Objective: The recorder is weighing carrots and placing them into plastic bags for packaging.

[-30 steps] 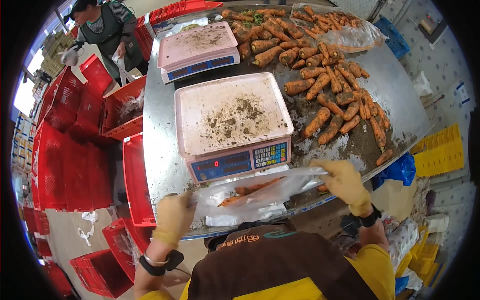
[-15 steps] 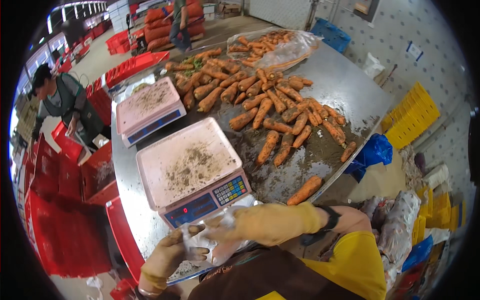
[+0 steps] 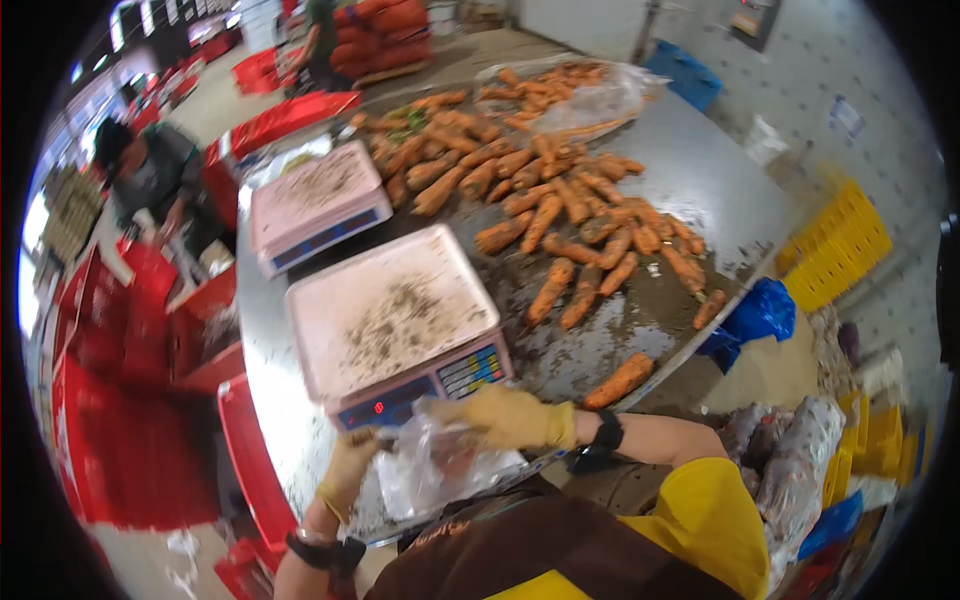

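Note:
A clear plastic bag hangs between my two gloved hands at the near edge of the table, with something orange showing dimly through it. My left hand, in a yellowish glove, pinches the bag's left side near its top. On the other side my right hand, gloved alike, is closed on the bag's upper right edge. Just beyond my hands stands a pink scale with loose soil on its pan. One soil-smeared carrot lies by itself right of my right hand.
A large heap of carrots covers the metal table's middle. A second pink scale sits far left. Red crates line the left, where a person works. Yellow crates and filled bags stand at right.
My hands have drawn apart, and the bag now hangs spread between them. The right hand's grip has moved to the bag's upper edge. The whole view has shifted slightly.

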`<action>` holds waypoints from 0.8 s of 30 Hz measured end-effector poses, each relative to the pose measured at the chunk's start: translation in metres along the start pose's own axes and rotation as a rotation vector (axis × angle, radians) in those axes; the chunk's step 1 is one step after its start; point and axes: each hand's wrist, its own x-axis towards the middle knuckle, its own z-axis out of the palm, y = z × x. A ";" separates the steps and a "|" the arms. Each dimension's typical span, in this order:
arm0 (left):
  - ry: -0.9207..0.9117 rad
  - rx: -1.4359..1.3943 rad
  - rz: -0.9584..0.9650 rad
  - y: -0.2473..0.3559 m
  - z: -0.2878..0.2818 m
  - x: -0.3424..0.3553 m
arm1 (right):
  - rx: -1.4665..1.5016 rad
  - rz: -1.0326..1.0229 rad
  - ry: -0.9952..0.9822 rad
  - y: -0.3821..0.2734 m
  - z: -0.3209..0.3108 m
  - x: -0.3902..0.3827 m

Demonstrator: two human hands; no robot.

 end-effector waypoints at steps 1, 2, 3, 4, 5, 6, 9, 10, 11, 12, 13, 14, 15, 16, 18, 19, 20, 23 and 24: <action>-0.042 -0.188 0.089 -0.008 -0.008 0.005 | 0.111 0.026 0.028 0.012 0.001 -0.004; -0.103 0.218 0.314 0.002 -0.006 0.003 | 0.335 0.005 0.062 0.021 0.001 -0.002; -0.122 0.024 0.013 0.012 0.010 -0.006 | 0.682 0.033 0.054 0.027 0.001 0.001; -0.200 0.355 0.103 0.022 0.021 -0.011 | 1.027 0.068 0.060 0.031 -0.001 0.006; -0.286 0.686 0.192 0.023 0.024 -0.016 | 1.014 0.249 0.038 0.032 -0.010 0.012; -0.302 0.411 0.087 0.012 0.019 -0.021 | 0.906 0.266 0.033 0.018 -0.022 0.015; -0.158 -0.031 0.302 -0.054 -0.019 -0.005 | 0.697 0.300 -0.195 0.076 -0.014 -0.003; -0.180 -0.382 0.195 -0.082 -0.020 -0.004 | 0.761 0.292 -0.244 0.069 -0.006 -0.001; -0.215 -0.735 0.104 -0.102 -0.021 -0.001 | 0.813 0.293 -0.278 0.057 -0.006 -0.004; -0.221 -0.797 0.095 -0.076 -0.014 -0.004 | 0.867 0.309 -0.296 0.049 -0.012 -0.008; -0.237 -0.857 0.077 -0.023 0.001 -0.012 | 0.983 0.265 -0.277 0.042 -0.021 -0.010; -0.231 -0.918 0.063 0.016 0.012 -0.021 | 1.100 0.211 -0.277 0.032 -0.028 -0.008; -0.262 -0.684 0.110 0.035 0.016 -0.021 | 1.214 0.157 -0.278 0.016 -0.037 -0.006; -0.289 -0.446 0.148 0.050 0.017 -0.019 | 1.213 0.174 -0.254 -0.009 -0.048 -0.002; -0.330 -0.192 0.121 0.053 0.024 -0.012 | 0.964 0.058 -0.290 -0.012 -0.042 0.010; -0.343 -0.038 0.214 0.052 0.025 -0.006 | 0.836 -0.004 -0.305 -0.014 -0.040 0.016; -0.349 0.112 0.299 0.055 0.024 0.000 | 0.512 -0.065 -0.291 -0.020 -0.042 0.021; -0.197 0.320 0.366 0.052 0.032 0.005 | -0.214 -0.430 -0.013 -0.038 -0.035 0.031; -0.138 0.414 0.362 0.050 0.034 0.006 | -0.226 -0.402 -0.022 -0.035 -0.033 0.032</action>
